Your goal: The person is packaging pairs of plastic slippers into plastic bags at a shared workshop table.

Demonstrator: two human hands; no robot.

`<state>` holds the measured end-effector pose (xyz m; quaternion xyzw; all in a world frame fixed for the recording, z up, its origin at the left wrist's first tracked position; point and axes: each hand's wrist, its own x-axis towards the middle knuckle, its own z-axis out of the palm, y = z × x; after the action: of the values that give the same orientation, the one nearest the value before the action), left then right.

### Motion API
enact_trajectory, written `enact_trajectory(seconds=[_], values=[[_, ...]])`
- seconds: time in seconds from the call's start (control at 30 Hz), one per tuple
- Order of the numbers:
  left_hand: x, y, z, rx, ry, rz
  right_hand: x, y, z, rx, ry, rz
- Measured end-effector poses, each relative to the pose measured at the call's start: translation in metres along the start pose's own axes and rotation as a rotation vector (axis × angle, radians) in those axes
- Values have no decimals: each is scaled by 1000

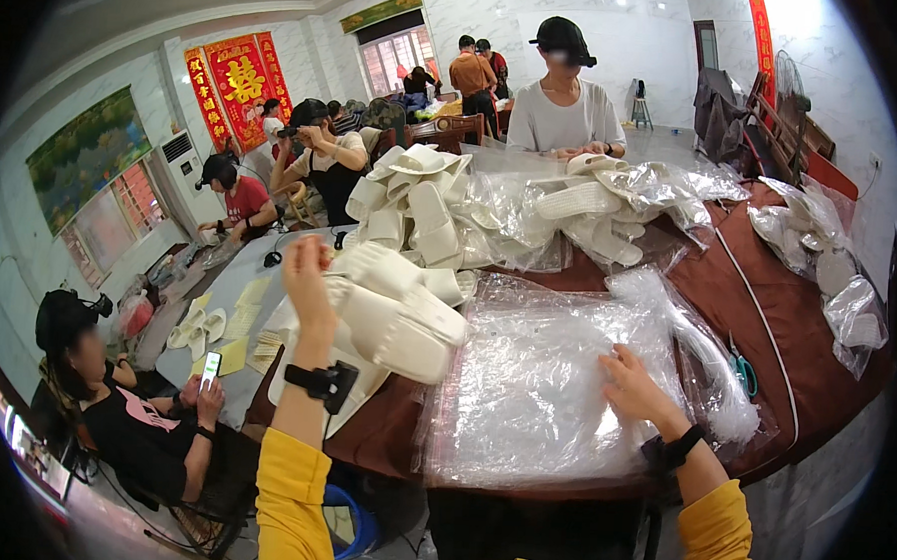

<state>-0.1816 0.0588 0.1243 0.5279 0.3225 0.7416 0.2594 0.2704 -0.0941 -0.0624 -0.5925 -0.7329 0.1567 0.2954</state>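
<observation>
My left hand [306,279] is raised at the left of the pile, its fingers bent together. Whether anything is between them is hard to make out. Just right of it are white ridged slippers [406,328], large and close, partly overlapping each other. My right hand [629,386] rests over a stack of clear plastic bags [524,383], fingers stretched out and apart at its right side. The bags lie flat on the brown-covered table [382,432] in front of me. A bundle of crumpled clear plastic [710,372] lies beyond my right hand.
A big heap of white slippers [431,219], many in clear bags, spans the far side. Green-handled scissors [743,371] lie at the right. Bagged slippers [853,308] sit at the right edge. A person in white [566,115] faces me; another with a phone [210,370] sits left.
</observation>
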Motion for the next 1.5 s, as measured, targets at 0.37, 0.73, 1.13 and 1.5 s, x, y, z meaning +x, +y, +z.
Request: enact_trajectory(seconds=[0.37,0.73,1.13,1.5], values=[[-53,-46,-66,547,-15,-199,-4,0,-3,-82,-11,-27],[-150,-6,48,586,-1175,175,10,-152,-124,-148,-455,-178],[-205,-71,62,784,-1556,265,191,-120,-42,-593,-97,-80],[-221,-69,51,784,-1551,259,259,-2,75,-781,69,-96]])
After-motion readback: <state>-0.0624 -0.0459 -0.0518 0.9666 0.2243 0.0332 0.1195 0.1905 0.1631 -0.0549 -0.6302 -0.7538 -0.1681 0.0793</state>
